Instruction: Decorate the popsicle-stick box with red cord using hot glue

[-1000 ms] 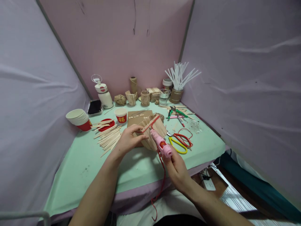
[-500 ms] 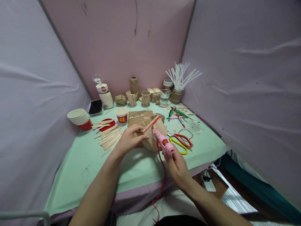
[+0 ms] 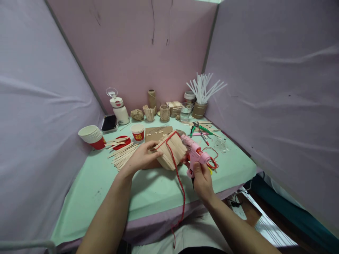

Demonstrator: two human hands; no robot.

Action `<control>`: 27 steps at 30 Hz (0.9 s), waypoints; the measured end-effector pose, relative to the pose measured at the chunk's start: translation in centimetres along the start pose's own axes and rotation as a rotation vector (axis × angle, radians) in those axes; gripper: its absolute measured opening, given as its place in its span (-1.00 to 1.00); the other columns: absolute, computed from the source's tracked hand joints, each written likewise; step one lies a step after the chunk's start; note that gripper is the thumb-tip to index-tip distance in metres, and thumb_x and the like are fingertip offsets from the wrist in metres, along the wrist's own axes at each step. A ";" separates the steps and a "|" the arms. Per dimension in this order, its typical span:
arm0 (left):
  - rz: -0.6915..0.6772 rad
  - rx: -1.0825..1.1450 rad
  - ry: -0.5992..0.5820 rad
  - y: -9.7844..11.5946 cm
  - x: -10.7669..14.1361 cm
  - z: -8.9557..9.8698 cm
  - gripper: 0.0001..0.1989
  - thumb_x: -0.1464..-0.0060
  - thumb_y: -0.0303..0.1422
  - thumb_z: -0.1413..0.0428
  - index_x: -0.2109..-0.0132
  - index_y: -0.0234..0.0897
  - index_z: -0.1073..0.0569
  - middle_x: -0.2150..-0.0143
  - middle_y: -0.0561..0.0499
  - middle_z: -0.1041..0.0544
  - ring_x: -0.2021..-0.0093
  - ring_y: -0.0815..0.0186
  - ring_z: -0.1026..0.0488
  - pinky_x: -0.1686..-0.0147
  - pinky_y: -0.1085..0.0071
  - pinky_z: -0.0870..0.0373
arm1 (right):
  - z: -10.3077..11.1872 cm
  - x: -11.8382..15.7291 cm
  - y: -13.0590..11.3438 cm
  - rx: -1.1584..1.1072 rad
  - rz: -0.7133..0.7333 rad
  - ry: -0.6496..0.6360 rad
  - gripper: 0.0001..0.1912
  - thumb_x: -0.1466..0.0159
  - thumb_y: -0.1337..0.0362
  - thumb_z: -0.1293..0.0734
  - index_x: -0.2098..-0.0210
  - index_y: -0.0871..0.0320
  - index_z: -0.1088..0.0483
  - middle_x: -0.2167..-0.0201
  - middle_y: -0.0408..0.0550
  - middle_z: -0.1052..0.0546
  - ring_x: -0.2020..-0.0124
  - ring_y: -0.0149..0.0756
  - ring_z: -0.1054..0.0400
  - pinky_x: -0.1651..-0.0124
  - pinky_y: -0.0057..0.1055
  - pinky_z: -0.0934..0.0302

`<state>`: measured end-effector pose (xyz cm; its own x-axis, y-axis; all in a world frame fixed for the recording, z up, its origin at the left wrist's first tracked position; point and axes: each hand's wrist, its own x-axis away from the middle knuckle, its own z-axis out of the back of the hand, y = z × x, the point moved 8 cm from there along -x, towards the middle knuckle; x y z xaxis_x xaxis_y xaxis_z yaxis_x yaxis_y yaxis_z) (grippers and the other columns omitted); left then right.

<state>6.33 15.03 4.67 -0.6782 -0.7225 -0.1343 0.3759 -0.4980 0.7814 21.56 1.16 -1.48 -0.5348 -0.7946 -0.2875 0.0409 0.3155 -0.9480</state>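
Observation:
My left hand (image 3: 144, 155) grips the left side of a cup-like piece made of wooden sticks (image 3: 172, 152), tilted over the table. Red yarn (image 3: 178, 173) runs along its upper rim, and the loose end hangs past the table's front edge. In my right hand (image 3: 202, 178) is a pink glue gun (image 3: 195, 151), its nozzle pointing up and left, just right of the stick piece. Behind the piece lies a brown board (image 3: 159, 131) with small pale bits on it.
Loose sticks (image 3: 124, 155) and a red dish (image 3: 120, 141) lie left. Stacked paper cups (image 3: 92, 137) stand farther left. Green-handled pliers (image 3: 202, 129) and red-handled scissors (image 3: 212, 164) are at right. Behind stand a white bottle (image 3: 122, 113) and a glass of water (image 3: 186, 112).
My right hand has drawn the glue gun right, away from the rim. The stick piece has turned, showing more of its side, and the yarn now hangs across its front.

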 end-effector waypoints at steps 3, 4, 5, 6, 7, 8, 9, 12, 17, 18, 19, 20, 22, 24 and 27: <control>0.026 0.023 0.012 0.0 -0.2 -0.3 -0.61 0.02 -0.18 -0.18 0.06 -0.29 -0.54 0.07 -0.04 -0.62 0.07 0.11 -0.51 0.06 0.30 -0.40 | -1.1 -0.2 -1.2 -0.035 -0.005 -0.069 -0.56 -0.34 -0.09 -0.19 0.13 0.15 -0.43 0.26 0.01 -0.53 0.31 -0.29 -0.40 0.36 -0.40 -0.22; 0.029 0.026 0.023 0.1 -0.2 -0.4 -0.61 0.03 -0.17 -0.19 0.07 -0.28 -0.55 0.08 -0.04 -0.62 0.07 0.12 -0.51 0.05 0.30 -0.41 | -1.4 -0.2 -1.5 -0.014 -0.022 -0.093 -0.55 -0.34 -0.09 -0.19 0.12 0.15 -0.43 0.26 0.01 -0.53 0.31 -0.28 -0.40 0.38 -0.40 -0.21; 0.029 0.028 0.035 0.1 -0.2 -0.5 -0.61 0.04 -0.17 -0.20 0.08 -0.28 -0.55 0.09 -0.04 -0.63 0.08 0.12 -0.51 0.05 0.30 -0.41 | -1.5 -0.1 -1.9 0.016 -0.039 -0.106 -0.54 -0.34 -0.10 -0.19 0.12 0.16 -0.43 0.26 0.01 -0.53 0.31 -0.27 -0.39 0.39 -0.41 -0.21; 0.024 0.030 0.047 0.1 -0.1 -0.6 -0.61 0.04 -0.17 -0.20 0.09 -0.27 -0.56 0.10 -0.04 -0.63 0.09 0.12 -0.52 0.05 0.30 -0.41 | -1.5 0.1 -2.2 0.048 -0.051 -0.111 -0.53 -0.33 -0.10 -0.19 0.11 0.17 -0.42 0.26 0.02 -0.53 0.29 -0.26 -0.40 0.40 -0.41 -0.20; 0.014 0.032 0.056 0.1 -0.1 -0.6 -0.62 0.05 -0.17 -0.21 0.10 -0.27 -0.56 0.10 -0.04 -0.63 0.09 0.12 -0.52 0.05 0.30 -0.41 | -1.4 0.2 -2.4 0.078 -0.062 -0.112 -0.52 -0.33 -0.11 -0.19 0.11 0.17 -0.42 0.26 0.03 -0.53 0.27 -0.24 -0.40 0.40 -0.40 -0.21; 0.004 0.035 0.063 0.1 0.0 -0.7 -0.63 0.05 -0.17 -0.21 0.10 -0.26 -0.57 0.10 -0.04 -0.63 0.10 0.13 -0.52 0.05 0.30 -0.41 | -1.3 0.4 -2.6 0.106 -0.070 -0.116 -0.52 -0.33 -0.11 -0.18 0.10 0.18 -0.42 0.25 0.04 -0.53 0.26 -0.23 -0.40 0.40 -0.40 -0.21; -0.003 0.038 0.068 0.0 0.0 -0.8 -0.63 0.05 -0.17 -0.21 0.10 -0.26 -0.57 0.11 -0.04 -0.63 0.10 0.13 -0.52 0.06 0.31 -0.41 | -1.2 0.6 -2.7 0.130 -0.071 -0.121 -0.51 -0.34 -0.10 -0.17 0.10 0.18 -0.42 0.26 0.04 -0.53 0.26 -0.23 -0.39 0.39 -0.39 -0.22; -0.003 0.056 0.073 -0.3 0.1 -0.9 -0.63 0.04 -0.18 -0.21 0.09 -0.27 -0.57 0.12 -0.04 -0.63 0.13 0.15 -0.53 0.09 0.33 -0.43 | -1.0 1.0 -3.0 0.196 -0.049 -0.148 -0.53 -0.35 -0.08 -0.15 0.13 0.19 -0.42 0.29 0.02 -0.51 0.29 -0.24 -0.38 0.34 -0.38 -0.24; 0.004 0.083 0.070 -0.4 0.2 -1.2 -0.62 0.04 -0.19 -0.21 0.09 -0.28 -0.56 0.11 -0.05 -0.63 0.12 0.14 -0.52 0.11 0.32 -0.44 | -1.4 1.6 -3.0 0.294 0.003 -0.206 -0.58 -0.38 -0.02 -0.14 0.14 0.19 -0.42 0.35 -0.03 -0.49 0.36 -0.28 -0.33 0.26 -0.38 -0.27; -0.006 0.086 0.065 -0.3 0.3 -1.3 -0.64 0.03 -0.19 -0.21 0.09 -0.28 -0.56 0.10 -0.05 -0.63 0.11 0.14 -0.52 0.10 0.32 -0.44 | -1.5 1.6 -2.9 0.302 0.009 -0.211 -0.58 -0.38 -0.01 -0.14 0.13 0.19 -0.42 0.34 -0.03 -0.49 0.35 -0.28 -0.34 0.26 -0.38 -0.27; -0.017 0.090 0.061 -0.2 0.3 -1.3 -0.65 0.01 -0.20 -0.20 0.09 -0.27 -0.56 0.09 -0.04 -0.63 0.10 0.14 -0.52 0.09 0.32 -0.43 | -1.6 1.6 -2.9 0.305 0.013 -0.211 -0.59 -0.38 0.00 -0.14 0.13 0.19 -0.42 0.33 -0.02 -0.50 0.33 -0.27 -0.35 0.24 -0.38 -0.28; -0.028 0.095 0.055 -0.1 0.4 -1.4 -0.65 0.00 -0.20 -0.20 0.09 -0.26 -0.56 0.09 -0.03 -0.62 0.09 0.15 -0.52 0.07 0.32 -0.43 | -1.6 1.6 -2.8 0.305 0.016 -0.207 -0.59 -0.38 0.00 -0.14 0.11 0.19 -0.41 0.31 -0.01 -0.50 0.30 -0.25 -0.37 0.22 -0.38 -0.29; -0.042 0.101 0.046 0.0 0.4 -1.5 -0.65 -0.01 -0.20 -0.20 0.08 -0.26 -0.56 0.07 -0.03 -0.62 0.09 0.15 -0.51 0.06 0.31 -0.42 | -1.7 1.5 -2.7 0.304 0.019 -0.199 -0.59 -0.38 0.00 -0.14 0.09 0.18 -0.40 0.28 0.01 -0.51 0.24 -0.22 -0.39 0.15 -0.35 -0.30; -0.044 0.098 0.044 0.0 0.5 -1.5 -0.65 -0.02 -0.19 -0.20 0.07 -0.26 -0.56 0.08 -0.03 -0.62 0.09 0.15 -0.52 0.06 0.31 -0.43 | -1.7 1.5 -2.7 0.302 0.022 -0.198 -0.59 -0.38 0.00 -0.13 0.08 0.17 -0.40 0.27 0.02 -0.51 0.20 -0.18 -0.40 0.09 -0.31 -0.30; -0.049 0.086 0.047 0.0 0.5 -1.5 -0.65 -0.02 -0.19 -0.20 0.07 -0.25 -0.56 0.07 -0.03 -0.62 0.07 0.14 -0.51 0.06 0.31 -0.42 | -1.6 1.5 -2.7 0.313 0.016 -0.200 -0.57 -0.37 -0.03 -0.14 0.08 0.16 -0.42 0.32 0.01 -0.50 0.23 -0.16 -0.41 0.10 -0.27 -0.32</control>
<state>6.92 13.93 3.72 -0.6634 -0.7210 -0.2002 0.2860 -0.4916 0.8225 19.27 -0.03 0.88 -0.3577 -0.8863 -0.2941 0.3207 0.1791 -0.9301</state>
